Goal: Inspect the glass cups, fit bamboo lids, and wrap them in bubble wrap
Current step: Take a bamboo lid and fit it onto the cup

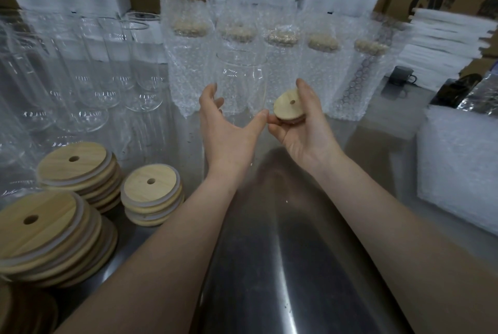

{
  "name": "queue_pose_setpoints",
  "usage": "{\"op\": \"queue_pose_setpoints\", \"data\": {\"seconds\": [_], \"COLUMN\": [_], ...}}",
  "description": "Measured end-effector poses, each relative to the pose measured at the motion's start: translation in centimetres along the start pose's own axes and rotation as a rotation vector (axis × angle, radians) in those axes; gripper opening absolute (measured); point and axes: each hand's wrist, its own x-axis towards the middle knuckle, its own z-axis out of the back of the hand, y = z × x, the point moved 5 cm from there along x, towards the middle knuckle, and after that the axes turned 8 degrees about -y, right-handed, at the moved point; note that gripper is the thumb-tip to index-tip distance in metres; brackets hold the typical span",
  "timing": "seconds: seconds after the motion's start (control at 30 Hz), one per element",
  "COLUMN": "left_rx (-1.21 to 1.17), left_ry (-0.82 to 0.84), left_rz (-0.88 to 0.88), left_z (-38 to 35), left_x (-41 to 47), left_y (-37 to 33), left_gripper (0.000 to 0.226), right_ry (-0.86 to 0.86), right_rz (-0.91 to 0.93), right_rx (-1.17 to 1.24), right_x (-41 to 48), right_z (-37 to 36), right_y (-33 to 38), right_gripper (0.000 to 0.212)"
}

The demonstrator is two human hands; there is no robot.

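L hand (229,123) wraps the lower glass cup (241,75) in a wide span, thumb one side, fingers the other. Cup is upright at centre, just near of the wrapped cups (280,64). R hand (304,123) pinches the bamboo lid (290,104) by its edge, just right of the cup. Imo: bring lid over rim, keep it level, press evenly, steady the cup w/ L.

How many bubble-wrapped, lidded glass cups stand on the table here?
5 bubble-wrapped cups, one row, left to right: first, second, third, fourth, fifth. The bare clear glass cup in front partly covers the second; others may be hidden.
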Motion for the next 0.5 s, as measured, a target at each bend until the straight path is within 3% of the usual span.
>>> {"op": "queue_pose_setpoints", "data": {"seconds": [0.1,0.2,0.37,0.5], "left_rx": [-0.004,-0.005,0.005,0.002], "left_ry": [0.005,0.006,0.012,0.018], "left_rz": [0.004,0.005,-0.003,-0.007], "left_z": [0.0,0.0,0.0,-0.1], "left_x": [0.0,0.0,0.0,-0.1], "left_y": [0.0,0.0,0.1,0.0], "left_gripper": [0.089,0.090,0.090,0.089], "right_ry": [0.027,0.040,-0.005,-0.111], "right_rz": [-0.118,-0.132,-0.078,-0.058], "right_rx": [0.184,0.219,0.135,-0.074], "right_x": [0.1,-0.1,0.0,0.2], "right_z": [-0.2,-0.2,0.4,1.2], "right_y": [0.1,0.1,0.1,0.0], "right_gripper": [0.030,0.030,0.039,0.054]}}
